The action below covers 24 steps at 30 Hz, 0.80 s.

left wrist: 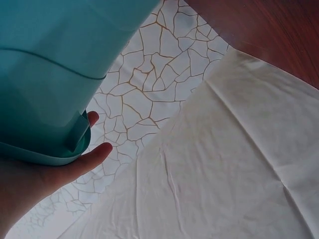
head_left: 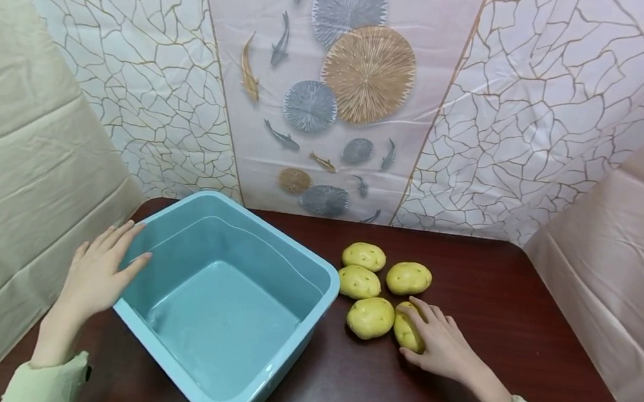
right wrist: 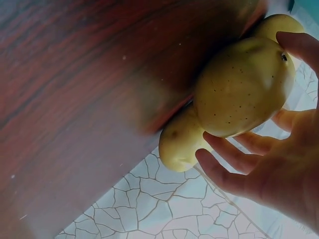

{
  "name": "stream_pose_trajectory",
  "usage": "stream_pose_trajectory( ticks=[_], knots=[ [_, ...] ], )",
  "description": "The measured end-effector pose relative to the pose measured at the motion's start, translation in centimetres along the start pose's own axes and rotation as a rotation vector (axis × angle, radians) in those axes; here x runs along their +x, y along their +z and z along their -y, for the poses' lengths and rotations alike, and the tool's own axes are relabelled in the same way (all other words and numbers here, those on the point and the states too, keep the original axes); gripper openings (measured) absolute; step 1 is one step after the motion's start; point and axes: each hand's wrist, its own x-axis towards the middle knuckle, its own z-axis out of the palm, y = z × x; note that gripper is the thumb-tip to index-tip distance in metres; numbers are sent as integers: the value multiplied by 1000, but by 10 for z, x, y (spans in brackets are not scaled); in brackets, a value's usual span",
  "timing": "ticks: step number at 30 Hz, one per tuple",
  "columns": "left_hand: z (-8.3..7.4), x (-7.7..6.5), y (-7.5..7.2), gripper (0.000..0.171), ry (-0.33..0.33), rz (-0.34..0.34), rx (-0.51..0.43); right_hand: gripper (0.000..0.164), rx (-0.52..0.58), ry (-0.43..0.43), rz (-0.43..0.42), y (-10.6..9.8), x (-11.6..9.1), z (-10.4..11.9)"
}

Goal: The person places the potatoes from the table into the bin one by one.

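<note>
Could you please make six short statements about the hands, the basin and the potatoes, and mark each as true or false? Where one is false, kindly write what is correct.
1. Five potatoes lie on the dark table. True.
2. The left hand is at the rim of the basin. True.
3. The basin is bright red. False: it is light blue.
4. One potato lies inside the basin. False: all five are outside it, on the table.
5. The right hand has its fingers at a potato. True.
6. In the head view, the potatoes are left of the basin. False: they are to its right.
</note>
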Motion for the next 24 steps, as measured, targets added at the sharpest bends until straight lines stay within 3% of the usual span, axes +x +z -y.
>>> stream_pose_trajectory(
  ticks=[24],
  knots=[
    [1,1,1,60,-10,5,-3,69,3,13,44,0,3,-4]
  ],
)
